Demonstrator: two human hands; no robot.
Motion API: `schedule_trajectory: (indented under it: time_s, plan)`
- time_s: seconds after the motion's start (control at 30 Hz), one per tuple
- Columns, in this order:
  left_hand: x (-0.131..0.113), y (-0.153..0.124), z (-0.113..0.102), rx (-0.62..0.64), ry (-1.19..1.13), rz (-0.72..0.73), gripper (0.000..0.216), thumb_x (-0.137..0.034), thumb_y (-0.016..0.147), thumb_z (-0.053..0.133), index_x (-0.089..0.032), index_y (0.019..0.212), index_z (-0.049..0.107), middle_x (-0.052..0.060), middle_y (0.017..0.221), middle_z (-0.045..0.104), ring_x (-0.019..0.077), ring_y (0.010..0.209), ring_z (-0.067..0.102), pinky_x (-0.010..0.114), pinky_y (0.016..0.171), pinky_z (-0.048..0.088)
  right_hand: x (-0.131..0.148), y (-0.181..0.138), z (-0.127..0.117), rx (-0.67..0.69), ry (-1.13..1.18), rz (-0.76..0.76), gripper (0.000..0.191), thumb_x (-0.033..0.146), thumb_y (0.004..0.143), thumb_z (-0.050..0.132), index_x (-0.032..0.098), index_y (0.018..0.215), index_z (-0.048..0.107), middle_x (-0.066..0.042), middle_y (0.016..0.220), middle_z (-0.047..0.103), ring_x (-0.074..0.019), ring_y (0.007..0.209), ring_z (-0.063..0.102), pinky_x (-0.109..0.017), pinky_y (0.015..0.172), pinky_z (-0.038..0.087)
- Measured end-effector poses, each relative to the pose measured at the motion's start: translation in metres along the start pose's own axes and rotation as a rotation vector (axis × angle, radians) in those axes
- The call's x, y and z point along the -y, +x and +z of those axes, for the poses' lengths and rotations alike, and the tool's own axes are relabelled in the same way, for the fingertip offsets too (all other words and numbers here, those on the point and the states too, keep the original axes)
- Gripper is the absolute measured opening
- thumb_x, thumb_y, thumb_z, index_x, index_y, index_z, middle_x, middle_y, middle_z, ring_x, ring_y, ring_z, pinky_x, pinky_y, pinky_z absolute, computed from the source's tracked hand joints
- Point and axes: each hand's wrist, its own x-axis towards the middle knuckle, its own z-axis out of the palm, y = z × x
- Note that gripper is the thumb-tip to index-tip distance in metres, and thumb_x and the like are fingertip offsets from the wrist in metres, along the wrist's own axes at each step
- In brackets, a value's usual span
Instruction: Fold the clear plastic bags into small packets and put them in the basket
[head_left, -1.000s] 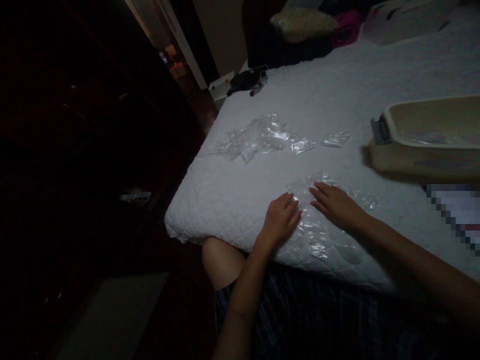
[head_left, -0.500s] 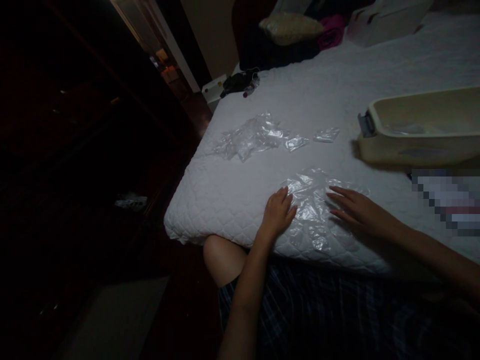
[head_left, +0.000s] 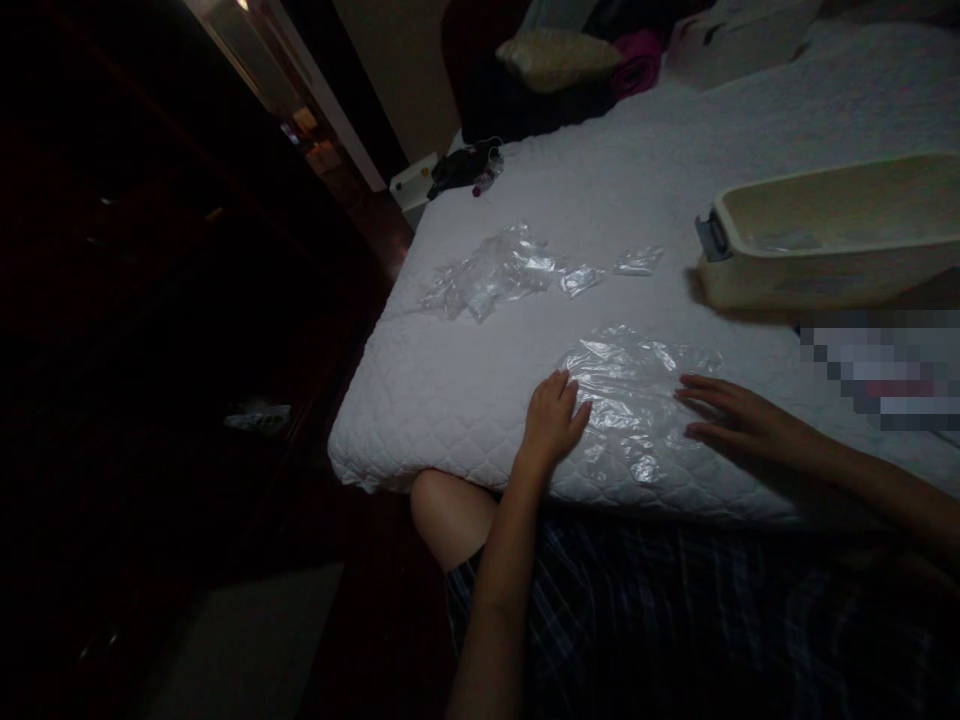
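Where the quilted white bed cover (head_left: 442, 400) nears the person's knee (head_left: 450, 515), clear plastic film (head_left: 626, 385) lies spread out between the hands, thin and colourless, its surface crossed by long creases that catch bright streaks of light, with crumpled glints toward its near edge. Palm down, the left hand (head_left: 553, 415) rests loosely open on its left edge, gripping nothing; the right hand (head_left: 739, 420), also open, has parted fingers at the right edge, contact unclear.

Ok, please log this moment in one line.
left hand: at left edge of clear plastic; right hand: at right edge; bin: on bed
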Motion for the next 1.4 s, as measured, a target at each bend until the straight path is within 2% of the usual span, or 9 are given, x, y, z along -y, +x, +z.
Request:
schedule_trajectory:
  time_s: [0.13, 0.23, 0.33, 0.43, 0.53, 0.7, 1.07, 1.27, 1.4]
  plan:
    - [0.0, 0.0, -0.003, -0.037, -0.044, 0.006, 0.034, -0.034, 0.095, 0.048, -0.015, 0.123, 0.053, 0.018, 0.143, 0.047, 0.0265, 0.133, 0.046, 0.05, 0.106, 0.043, 0.029, 0.007, -0.012, -0.083, 0.038, -0.014, 0.036, 0.045, 0.088, 0.052, 0.032, 0.122, 0.059, -0.007, 0.134, 0.055, -0.0288, 0.119, 0.056, -0.051, 0.099, 0.049]
    - [0.0, -0.002, -0.007, -0.057, -0.071, 0.035, 0.031, -0.031, 0.095, 0.048, -0.015, 0.12, 0.056, 0.017, 0.146, 0.044, 0.0256, 0.133, 0.045, 0.048, 0.106, 0.043, 0.062, 0.013, -0.013, -0.07, 0.028, -0.155, 0.031, 0.043, 0.092, 0.048, 0.027, 0.112, 0.064, -0.009, 0.123, 0.063, -0.026, 0.11, 0.061, -0.049, 0.093, 0.052]
    - [0.002, -0.008, -0.01, -0.068, -0.11, 0.048, 0.026, -0.025, 0.094, 0.049, -0.017, 0.117, 0.058, 0.015, 0.141, 0.051, 0.0238, 0.133, 0.045, 0.047, 0.105, 0.044, 0.091, 0.019, 0.0, -0.026, 0.017, -0.272, 0.03, 0.035, 0.094, 0.043, 0.023, 0.108, 0.067, -0.01, 0.109, 0.069, -0.0233, 0.1, 0.065, -0.043, 0.083, 0.055]
    - [0.005, -0.016, -0.011, -0.043, -0.204, 0.081, 0.023, -0.018, 0.09, 0.054, -0.019, 0.111, 0.062, 0.01, 0.125, 0.064, 0.0216, 0.127, 0.052, 0.045, 0.103, 0.046, 0.106, 0.023, 0.022, -0.014, -0.053, -0.363, 0.03, 0.027, 0.094, 0.042, 0.021, 0.107, 0.068, -0.012, 0.1, 0.071, -0.0237, 0.089, 0.066, -0.042, 0.076, 0.055]
    - [0.007, -0.021, -0.012, 0.047, -0.289, 0.12, 0.021, -0.013, 0.085, 0.059, -0.019, 0.103, 0.067, 0.007, 0.11, 0.071, 0.0201, 0.116, 0.061, 0.043, 0.099, 0.048, 0.11, 0.025, 0.041, -0.008, -0.086, -0.37, 0.032, 0.02, 0.092, 0.04, 0.021, 0.107, 0.068, -0.012, 0.095, 0.071, -0.0236, 0.083, 0.065, -0.041, 0.072, 0.053]
    - [0.008, -0.02, -0.011, 0.141, -0.303, 0.049, 0.022, -0.009, 0.083, 0.059, -0.022, 0.097, 0.07, 0.005, 0.105, 0.072, 0.0187, 0.108, 0.063, 0.041, 0.098, 0.048, 0.107, 0.027, 0.054, -0.01, -0.053, -0.281, 0.027, 0.017, 0.086, 0.046, 0.021, 0.101, 0.068, -0.01, 0.088, 0.067, -0.0221, 0.078, 0.062, -0.037, 0.069, 0.051]
    - [0.005, -0.018, -0.014, 0.162, -0.274, 0.062, 0.022, -0.011, 0.082, 0.06, -0.02, 0.098, 0.072, 0.005, 0.102, 0.069, 0.0171, 0.1, 0.061, 0.035, 0.093, 0.047, 0.108, 0.03, 0.057, -0.027, 0.086, -0.155, 0.028, 0.019, 0.087, 0.045, 0.022, 0.106, 0.066, -0.009, 0.095, 0.066, -0.0227, 0.087, 0.063, -0.04, 0.077, 0.054]
    - [0.004, -0.017, -0.014, 0.19, -0.268, 0.043, 0.016, -0.024, 0.087, 0.061, -0.021, 0.098, 0.072, 0.005, 0.103, 0.068, 0.0181, 0.1, 0.061, 0.036, 0.093, 0.046, 0.107, 0.029, 0.059, -0.035, 0.114, -0.151, 0.027, 0.029, 0.089, 0.049, 0.023, 0.111, 0.065, -0.01, 0.098, 0.066, -0.0237, 0.091, 0.063, -0.042, 0.08, 0.054]
    - [0.003, -0.017, -0.014, 0.183, -0.264, 0.036, 0.016, -0.029, 0.088, 0.061, -0.02, 0.097, 0.071, 0.005, 0.102, 0.068, 0.018, 0.1, 0.06, 0.035, 0.093, 0.046, 0.108, 0.026, 0.058, -0.041, 0.091, -0.176, 0.033, 0.036, 0.088, 0.055, 0.022, 0.117, 0.061, -0.011, 0.106, 0.066, -0.0252, 0.097, 0.062, -0.044, 0.084, 0.053]
